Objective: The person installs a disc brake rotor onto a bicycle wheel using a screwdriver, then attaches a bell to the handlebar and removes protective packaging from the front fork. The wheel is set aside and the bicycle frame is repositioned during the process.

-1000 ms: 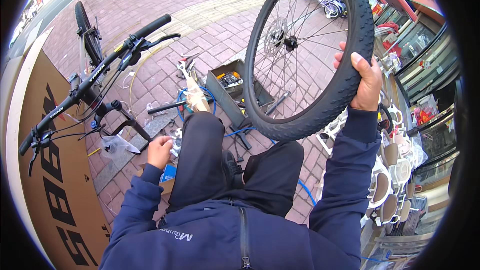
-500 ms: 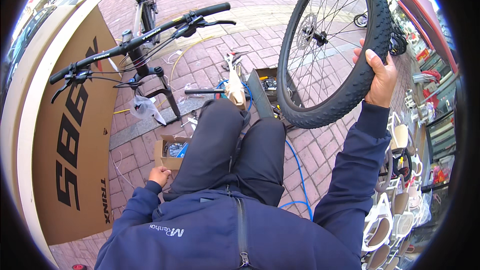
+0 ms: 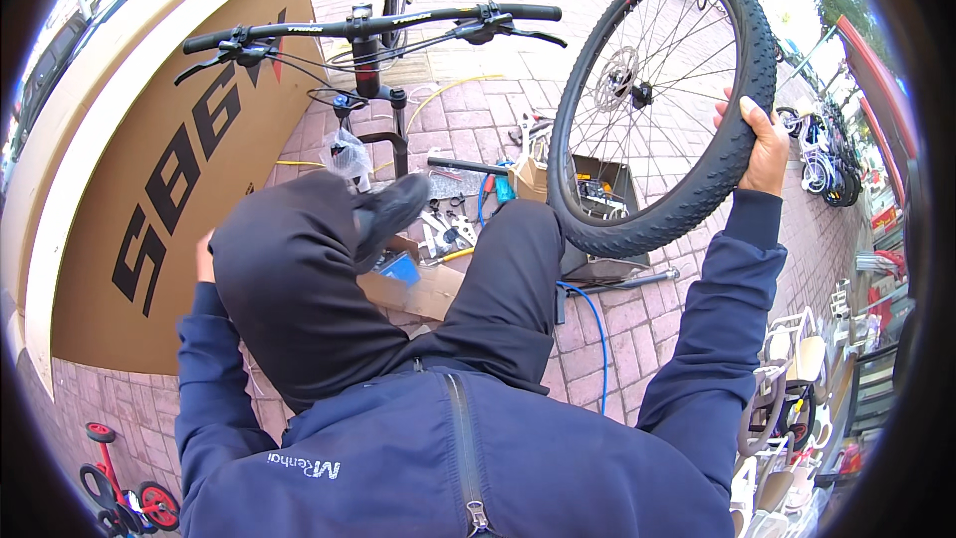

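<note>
My right hand (image 3: 765,147) is closed round the knobby black tyre of a bicycle wheel (image 3: 637,239), thumb on the near side. The wheel stands tilted upright at my right, its disc rotor (image 3: 616,79) and spokes showing. Most of my left hand (image 3: 205,257) is hidden behind my raised left knee, so its fingers cannot be read. Ahead stands a bicycle frame with a black handlebar (image 3: 418,22) and a fork (image 3: 401,139) that has no wheel in it. My left shoe (image 3: 391,219) is lifted above a small cardboard box (image 3: 418,294).
A large brown carton (image 3: 214,169) stands along the left. Behind the wheel sits an open toolbox (image 3: 619,184); loose tools (image 3: 448,231) lie on the brick paving. A blue hose (image 3: 601,339) runs by my right leg. White child seats (image 3: 787,379) crowd the right; a red tricycle (image 3: 115,468) is lower left.
My left leg has risen, with the shoe now off the ground. My left hand has moved from beside the small box to behind my knee. The right hand keeps holding the wheel.
</note>
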The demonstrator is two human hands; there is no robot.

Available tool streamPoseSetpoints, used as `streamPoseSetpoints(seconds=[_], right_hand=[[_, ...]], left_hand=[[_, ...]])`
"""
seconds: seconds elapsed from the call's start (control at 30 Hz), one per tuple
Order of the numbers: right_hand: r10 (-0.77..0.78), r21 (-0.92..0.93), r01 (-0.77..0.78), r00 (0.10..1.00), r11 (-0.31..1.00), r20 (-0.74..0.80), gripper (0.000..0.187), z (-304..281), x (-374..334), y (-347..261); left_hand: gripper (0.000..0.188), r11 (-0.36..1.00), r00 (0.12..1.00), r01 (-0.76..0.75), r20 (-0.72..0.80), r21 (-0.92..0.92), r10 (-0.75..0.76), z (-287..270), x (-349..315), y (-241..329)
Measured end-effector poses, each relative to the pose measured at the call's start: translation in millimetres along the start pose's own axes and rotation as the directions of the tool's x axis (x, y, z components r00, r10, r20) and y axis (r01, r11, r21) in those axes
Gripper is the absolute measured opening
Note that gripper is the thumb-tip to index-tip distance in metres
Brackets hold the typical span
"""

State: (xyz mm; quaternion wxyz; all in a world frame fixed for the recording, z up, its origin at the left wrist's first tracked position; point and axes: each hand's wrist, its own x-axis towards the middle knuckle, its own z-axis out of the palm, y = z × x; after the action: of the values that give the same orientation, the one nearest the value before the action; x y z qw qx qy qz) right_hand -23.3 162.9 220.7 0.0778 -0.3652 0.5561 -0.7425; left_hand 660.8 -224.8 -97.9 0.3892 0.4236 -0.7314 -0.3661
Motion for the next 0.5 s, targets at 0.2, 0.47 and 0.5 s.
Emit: streamPoseSetpoints(seconds=[0.2, 0.47, 0.5], right_hand=[[0.126, -0.023, -0.125, 0.990, 0.992, 0.063, 0.040, -26, -15, -58], [0.292, -0.094, -0.302, 0.951, 0.949, -0.104, 0.045, -62, -81, -170], [0.307, -0.120, -0.329, 0.936, 0.937, -0.170, 0.046, -62, -91, -185]], left_hand=[[0.025, 0.953, 0.959, 0.219, -0.134, -0.207, -0.250, -28, 38, 138], [0.021, 0.945, 0.984, 0.176, 0.049, -0.277, -0.169, 33, 88, 132], [0.020, 0.931, 0.984, 0.176, 0.093, -0.319, -0.154, 52, 94, 124]])
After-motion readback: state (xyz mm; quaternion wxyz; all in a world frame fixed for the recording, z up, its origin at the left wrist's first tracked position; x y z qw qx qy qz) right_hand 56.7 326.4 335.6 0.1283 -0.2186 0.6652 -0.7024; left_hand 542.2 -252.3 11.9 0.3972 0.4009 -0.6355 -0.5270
